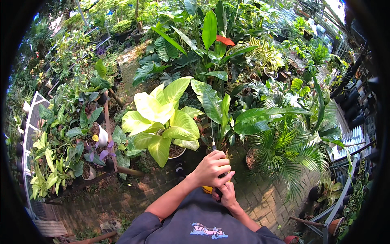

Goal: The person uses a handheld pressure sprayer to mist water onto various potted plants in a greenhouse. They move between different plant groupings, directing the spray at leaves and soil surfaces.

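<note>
Your left hand [211,168] is wrapped tight round the dark handle of a slim tool [212,143], fingers curled shut on it, w/ the thin metal shaft poking up past the knuckles toward the plants. Your right hand [226,195] sits just below and behind that grip, closed on the lower end of the same handle; something yellow [207,189] shows at the wrist side, can't tell what it is. Two hands stacked like that probably steady the tool close to your chest. Just beyond the tip: a potted plant w/ big pale yellow-green leaves [162,122], in a pale pot [177,152]. Right of the grip, a palm-like plant [284,154]. Under both hands, brick paving [134,195].
</note>
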{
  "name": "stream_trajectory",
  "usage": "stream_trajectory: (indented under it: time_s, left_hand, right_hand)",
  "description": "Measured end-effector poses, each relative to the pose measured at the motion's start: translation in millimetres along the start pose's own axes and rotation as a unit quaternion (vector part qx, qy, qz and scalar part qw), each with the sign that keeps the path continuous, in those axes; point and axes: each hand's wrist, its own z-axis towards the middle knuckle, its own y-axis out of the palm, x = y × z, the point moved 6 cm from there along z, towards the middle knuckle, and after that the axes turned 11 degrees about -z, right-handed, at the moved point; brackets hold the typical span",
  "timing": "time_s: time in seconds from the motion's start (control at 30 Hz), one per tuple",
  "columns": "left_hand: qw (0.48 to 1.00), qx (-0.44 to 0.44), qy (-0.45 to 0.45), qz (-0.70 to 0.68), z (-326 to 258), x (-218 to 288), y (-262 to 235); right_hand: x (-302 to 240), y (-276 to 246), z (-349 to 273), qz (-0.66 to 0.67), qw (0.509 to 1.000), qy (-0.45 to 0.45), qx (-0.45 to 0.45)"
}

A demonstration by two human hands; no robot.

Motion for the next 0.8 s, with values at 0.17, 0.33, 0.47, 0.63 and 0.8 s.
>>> stream_trajectory:
  time_s: [0.17,0.33,0.47,0.63,0.8]
  left_hand:
    - [1.000,0.012,0.005,0.024,-2.9,0.7,4.8]
    - [0.999,0.044,0.000,0.018,5.2,14.7,-8.7]
    - [0.942,-0.042,-0.004,-0.333,24.4,62.7,-16.7]
    - [0.725,-0.333,0.161,-0.581,36.6,152.8,2.8]
    - [0.663,-0.434,0.210,-0.573,36.0,172.8,23.8]
  right_hand:
    - [1.4,-6.2,-0.6,0.007,1.000,-0.012,-0.017]
    - [6.8,-13.7,2.1,0.007,1.000,0.012,-0.008]
    - [0.0,-20.0,2.2,0.006,0.998,-0.050,0.040]
    - [10.9,-13.9,-0.2,0.092,0.994,0.051,-0.012]
    - [9.3,-12.9,-0.4,0.080,0.995,0.058,-0.011]
